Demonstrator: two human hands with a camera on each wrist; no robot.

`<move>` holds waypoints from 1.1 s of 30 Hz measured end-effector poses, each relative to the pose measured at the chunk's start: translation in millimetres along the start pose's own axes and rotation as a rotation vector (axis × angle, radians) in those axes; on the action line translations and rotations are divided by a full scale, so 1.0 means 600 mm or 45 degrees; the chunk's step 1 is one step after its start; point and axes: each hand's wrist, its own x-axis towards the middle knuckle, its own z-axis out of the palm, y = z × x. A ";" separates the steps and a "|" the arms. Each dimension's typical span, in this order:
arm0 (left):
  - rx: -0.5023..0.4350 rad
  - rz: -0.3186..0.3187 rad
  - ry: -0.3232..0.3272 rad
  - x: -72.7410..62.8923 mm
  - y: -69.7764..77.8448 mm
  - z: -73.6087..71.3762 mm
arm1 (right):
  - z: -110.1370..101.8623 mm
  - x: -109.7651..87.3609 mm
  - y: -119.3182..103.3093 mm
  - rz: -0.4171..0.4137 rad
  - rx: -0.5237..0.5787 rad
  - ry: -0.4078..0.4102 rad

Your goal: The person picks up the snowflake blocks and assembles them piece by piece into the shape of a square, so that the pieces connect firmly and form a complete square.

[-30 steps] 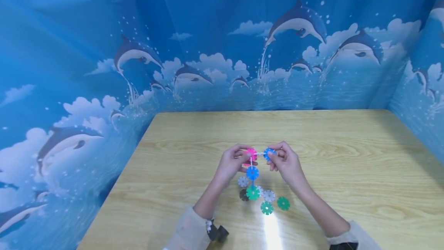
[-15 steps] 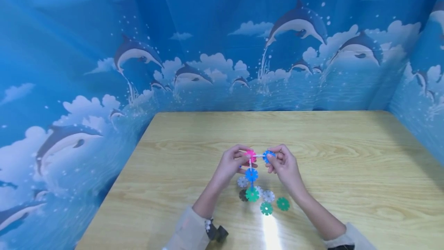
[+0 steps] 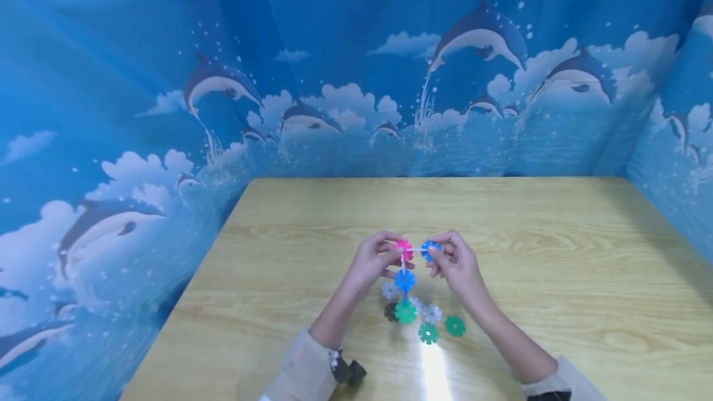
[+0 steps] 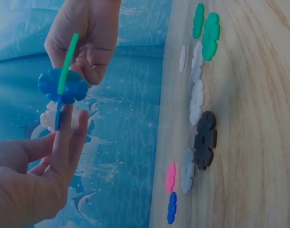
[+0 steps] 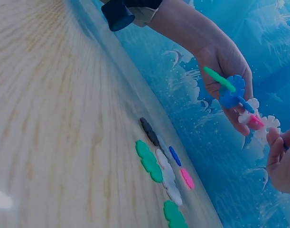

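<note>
A linked chain of notched plastic discs is raised between both hands. My left hand (image 3: 370, 263) pinches its pink disc (image 3: 404, 249) between thumb and fingers. At the chain's other end, my right hand (image 3: 458, 268) pinches a blue disc (image 3: 429, 248). A white disc (image 3: 416, 250), seen edge-on, joins these two. Below the pink disc hang another blue disc (image 3: 405, 280) and a green disc (image 3: 405, 312). In the left wrist view, the green disc (image 4: 69, 61) stands edge-on in the blue disc (image 4: 49, 86). Fingers partly hide the pink disc.
Loose discs lie on the wooden table (image 3: 312, 215) beneath the hands: green discs (image 3: 455, 327), grey discs (image 3: 431, 313) and a black disc (image 3: 392, 312). A pink disc (image 4: 171, 178) and a blue disc (image 4: 172, 208) lie near them. A dolphin-print curtain (image 3: 345, 48) hangs behind.
My right hand and its blue disc have shifted slightly left, closer to the pink disc. Both hands keep their grip, and the loose discs stay where they were.
</note>
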 end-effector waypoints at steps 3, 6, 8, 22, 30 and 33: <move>-0.007 -0.011 -0.008 -0.001 0.000 -0.001 | -0.003 0.003 0.002 0.004 -0.001 -0.026; 0.003 -0.015 -0.011 0.000 0.003 -0.003 | -0.010 0.007 0.004 -0.037 -0.023 -0.069; 0.014 -0.027 -0.005 0.001 0.005 -0.004 | -0.015 0.009 0.005 -0.078 -0.059 -0.095; 0.014 -0.045 0.012 -0.003 0.009 -0.007 | -0.094 0.010 0.025 -0.137 -0.320 -0.077; 0.000 -0.064 -0.001 -0.001 0.007 -0.007 | -0.136 -0.009 0.084 -0.087 -0.560 -0.090; 0.012 -0.077 0.005 0.000 0.007 -0.008 | -0.143 -0.009 0.102 -0.064 -0.591 -0.177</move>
